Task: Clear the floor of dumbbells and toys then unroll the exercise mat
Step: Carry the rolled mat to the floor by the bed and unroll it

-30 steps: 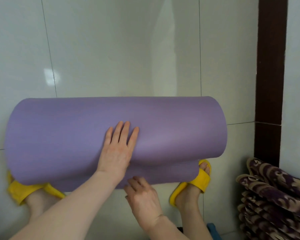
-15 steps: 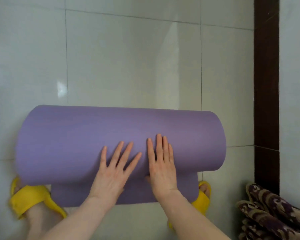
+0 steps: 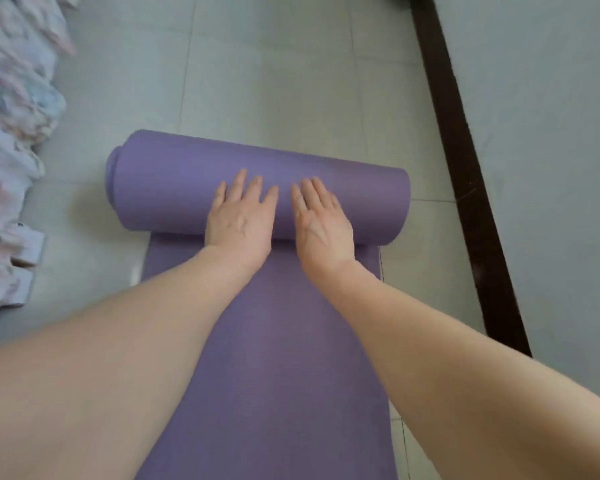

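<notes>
A purple exercise mat (image 3: 174,192) lies on the pale tiled floor, partly unrolled. Its flat part runs from the roll back toward me between my forearms. The remaining roll lies crosswise ahead of me. My left hand (image 3: 241,216) rests flat on the near side of the roll, fingers spread. Beside it, my right hand (image 3: 321,220) also lies flat on the roll, palm down. Neither hand grips anything. No dumbbells or toys are in view.
A pale patterned fabric (image 3: 11,140) hangs along the left edge, close to the roll's left end. A dark brown strip (image 3: 465,161) runs diagonally on the right, with pale surface beyond it. Bare tiled floor (image 3: 274,81) stretches ahead of the roll.
The roll has moved away from me and is thinner, with a long flat stretch of mat laid out behind it. The view has shifted, and the yellow slippers are out of sight.
</notes>
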